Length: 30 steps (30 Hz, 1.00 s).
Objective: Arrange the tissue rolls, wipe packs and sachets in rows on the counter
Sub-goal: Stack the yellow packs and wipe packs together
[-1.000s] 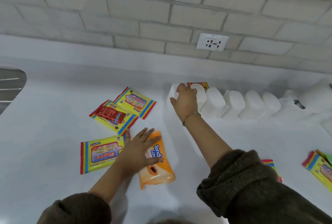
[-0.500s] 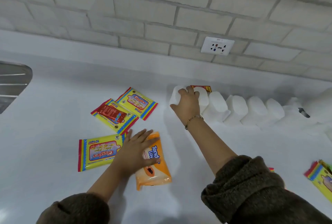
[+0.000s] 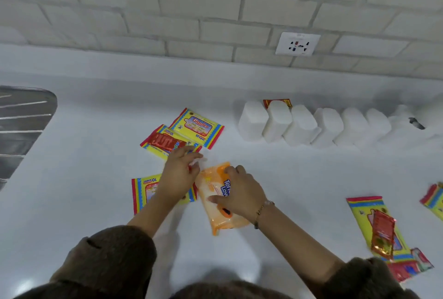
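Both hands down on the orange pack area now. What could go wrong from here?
1. The right hand lies on the orange plastic wipe pack, which sits askew; sliding it may leave it crooked.
2. The left hand covers part of the yellow flat wipe pack right beside it; moving either could drag the other.
3. The white tissue rolls lean against each other along the wall; a bump might topple several.

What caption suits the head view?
Both hands, left hand and right hand, on the orange wipe pack.
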### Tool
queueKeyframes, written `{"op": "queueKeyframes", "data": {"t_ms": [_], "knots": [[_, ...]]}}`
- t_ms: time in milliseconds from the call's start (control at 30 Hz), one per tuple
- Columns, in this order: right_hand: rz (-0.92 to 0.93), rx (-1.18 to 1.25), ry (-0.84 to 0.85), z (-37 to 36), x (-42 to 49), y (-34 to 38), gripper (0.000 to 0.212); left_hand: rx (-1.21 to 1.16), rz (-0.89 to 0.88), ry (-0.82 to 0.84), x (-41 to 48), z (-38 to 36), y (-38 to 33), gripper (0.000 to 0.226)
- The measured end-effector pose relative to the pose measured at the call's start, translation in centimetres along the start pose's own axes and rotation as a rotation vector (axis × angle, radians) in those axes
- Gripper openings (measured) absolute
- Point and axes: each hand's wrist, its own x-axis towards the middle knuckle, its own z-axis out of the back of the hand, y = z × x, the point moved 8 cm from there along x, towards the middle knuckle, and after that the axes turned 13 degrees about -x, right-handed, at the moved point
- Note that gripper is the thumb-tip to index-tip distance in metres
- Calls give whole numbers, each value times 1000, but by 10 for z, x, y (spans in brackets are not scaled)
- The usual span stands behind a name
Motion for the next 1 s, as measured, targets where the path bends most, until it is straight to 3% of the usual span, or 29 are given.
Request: {"op": "queueKeyframes", "data": {"t_ms": [200,333,533,633,700,767,900,1000], "knots": [[-116,2,0,-14,-6,7,84,304,-60,202,31,11,24,46],[-228,10,54,-16,-15,0,85,269,-89,231,37,20,35,50],[-339,-120,189,-9,-33,-30,82,250,-65,93,20,65,61,33],[-363,-158,70,12,-16,-33,70,325,70,0,7,89,86,31],[-256,-136,-110,29,10,-16,48,363,110,-34,-1,95,90,35],[-77,-171,-220,37,44,9,41,317,78,-36,-4,91,78,39],[136,-213,-174,37,107,47,63,265,-1,74,-7,58,43,45],[219,-266,-137,36,139,65,62,344,109,178,-4,32,40,50]]}}
